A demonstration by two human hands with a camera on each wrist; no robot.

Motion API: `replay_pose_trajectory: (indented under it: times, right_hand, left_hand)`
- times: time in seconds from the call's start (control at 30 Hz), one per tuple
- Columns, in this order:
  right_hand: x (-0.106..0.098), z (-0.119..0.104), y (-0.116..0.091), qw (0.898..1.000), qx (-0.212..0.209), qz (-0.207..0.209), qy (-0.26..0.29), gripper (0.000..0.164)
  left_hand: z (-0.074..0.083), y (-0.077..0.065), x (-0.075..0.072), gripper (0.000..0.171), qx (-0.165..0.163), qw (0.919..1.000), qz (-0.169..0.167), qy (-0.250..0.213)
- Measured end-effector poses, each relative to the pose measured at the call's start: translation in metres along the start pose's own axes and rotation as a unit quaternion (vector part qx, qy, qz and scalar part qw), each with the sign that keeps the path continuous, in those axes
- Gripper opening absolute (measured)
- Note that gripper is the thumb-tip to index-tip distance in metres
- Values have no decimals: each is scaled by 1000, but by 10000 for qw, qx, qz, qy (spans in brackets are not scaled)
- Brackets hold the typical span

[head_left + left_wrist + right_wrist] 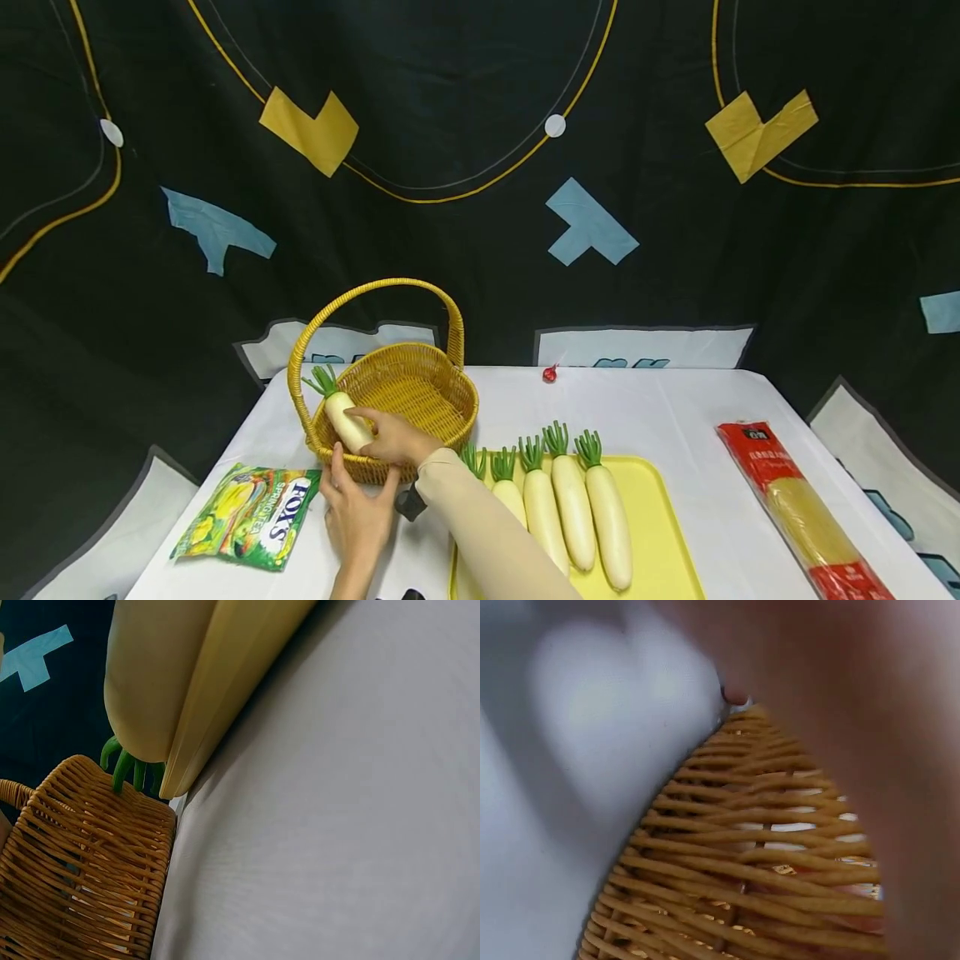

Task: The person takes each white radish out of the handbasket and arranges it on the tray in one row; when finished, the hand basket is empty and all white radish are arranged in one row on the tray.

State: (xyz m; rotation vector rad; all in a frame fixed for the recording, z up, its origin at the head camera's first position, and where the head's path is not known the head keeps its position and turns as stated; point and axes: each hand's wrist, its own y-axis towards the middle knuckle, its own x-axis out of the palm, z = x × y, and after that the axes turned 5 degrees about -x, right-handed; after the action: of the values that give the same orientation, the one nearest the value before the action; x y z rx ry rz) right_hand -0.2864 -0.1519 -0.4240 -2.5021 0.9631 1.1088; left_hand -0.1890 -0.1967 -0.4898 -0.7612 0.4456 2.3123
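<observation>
A wicker basket [467,408] with a tall arched handle stands at the left back of the table; its weave also fills the lower part of the right wrist view. My right hand [397,437] reaches across over the left and grips a white radish [347,417] with green stem stubs, which leans inside the basket's left side. Below it, my left hand [360,512] touches the front of the basket with its fingers spread. Several more white radishes [609,525] lie side by side on a yellow tray [663,525] to the right.
A green FOX'S candy bag [247,515] lies left of the left hand. A red and clear noodle packet [802,517] lies at the right edge. A small red object [550,374] sits at the back, before a dark patterned cloth [480,275].
</observation>
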Motion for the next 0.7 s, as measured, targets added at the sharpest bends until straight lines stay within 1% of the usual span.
replay_pose_trajectory:
  times: [0.23,0.37,0.47,0.53,0.7]
  right_hand:
    - [-1,1,1,9986,-119,-369,-359,68]
    - [1,-1,2,9974,-96,-444,-552,69]
    - [2,-2,4,9973,-56,-272,-683,69]
    - [4,-2,6,9977,22,-131,-659,70]
    - [8,4,10,9987,301,209,-366,68]
  left_hand:
    - [-1,-1,1,96,-15,10000,-54,66]
    - [-2,-2,0,96,-9,9999,-110,114]
    - [-3,-1,0,96,-35,9999,-108,102]
    - [-3,0,0,96,-47,9999,-92,75]
    - [-3,0,1,97,-38,10000,-32,51]
